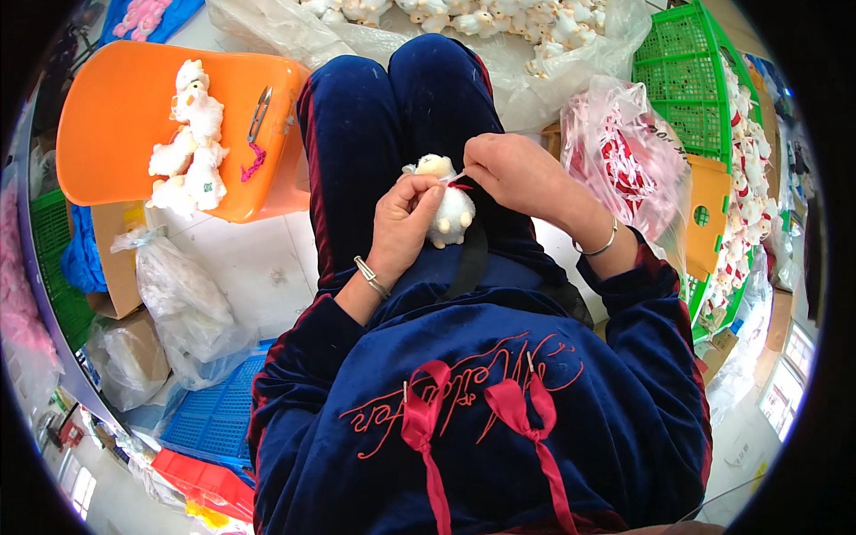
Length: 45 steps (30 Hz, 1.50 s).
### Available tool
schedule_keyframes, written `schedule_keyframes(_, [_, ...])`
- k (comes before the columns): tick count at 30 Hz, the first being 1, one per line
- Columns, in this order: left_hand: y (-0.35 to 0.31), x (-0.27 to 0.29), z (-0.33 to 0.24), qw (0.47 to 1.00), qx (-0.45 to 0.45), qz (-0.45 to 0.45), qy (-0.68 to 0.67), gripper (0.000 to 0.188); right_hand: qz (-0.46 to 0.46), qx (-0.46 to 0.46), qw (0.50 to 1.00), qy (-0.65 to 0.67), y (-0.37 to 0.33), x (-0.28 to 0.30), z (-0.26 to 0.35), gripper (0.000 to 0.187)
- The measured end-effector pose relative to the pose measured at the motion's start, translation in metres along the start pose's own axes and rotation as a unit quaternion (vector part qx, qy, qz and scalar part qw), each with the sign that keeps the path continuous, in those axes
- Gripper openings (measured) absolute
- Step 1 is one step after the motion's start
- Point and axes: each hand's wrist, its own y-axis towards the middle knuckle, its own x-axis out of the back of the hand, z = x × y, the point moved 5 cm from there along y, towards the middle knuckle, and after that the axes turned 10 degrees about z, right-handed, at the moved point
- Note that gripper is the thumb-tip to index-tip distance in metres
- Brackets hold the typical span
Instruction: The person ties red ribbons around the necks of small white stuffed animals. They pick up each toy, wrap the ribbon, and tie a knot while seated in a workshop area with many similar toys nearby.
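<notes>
A small white plush lamb (453, 216) rests upright in my lap, its cream face tilted up and a dark red ribbon (461, 185) at its neck. My left hand (406, 214) is closed at the lamb's neck, thumb and forefinger pinched together by the ribbon. On the other side, my right hand (517, 172) is closed in a pinch beside the neck. A thin pale strip runs between the two pinches; I cannot tell whether it is the ribbon's shiny side. The fingertips cover the ribbon's ends.
To the left, an orange chair (107, 134) bears several white plush toys (192, 134) and thread snips (259, 116) with a pink cord. A plastic bag of ribbons (615, 165) and a green crate (682, 80) stand right. More plush toys (499, 22) lie on plastic sheeting ahead.
</notes>
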Motion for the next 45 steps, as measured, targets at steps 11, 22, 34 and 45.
schedule_keyframes(11, [-0.002,-0.004,-0.002,0.997,0.031,-0.021,-0.064,0.015,-0.005,0.048,0.996,-0.078,0.019,-0.005,0.045,0.01])
schedule_keyframes(22, [-0.001,-0.005,-0.006,0.999,0.002,-0.007,-0.04,0.019,0.298,0.079,0.934,0.182,-0.081,0.02,0.047,0.021])
schedule_keyframes(34, [0.0,-0.005,-0.011,1.0,0.004,-0.006,0.001,0.016,0.044,-0.12,0.939,0.318,-0.016,0.003,-0.016,0.024])
schedule_keyframes(45, [-0.002,-0.011,-0.022,0.996,-0.023,0.035,0.076,0.012,-0.067,-0.054,0.908,0.411,0.007,-0.027,-0.006,0.017])
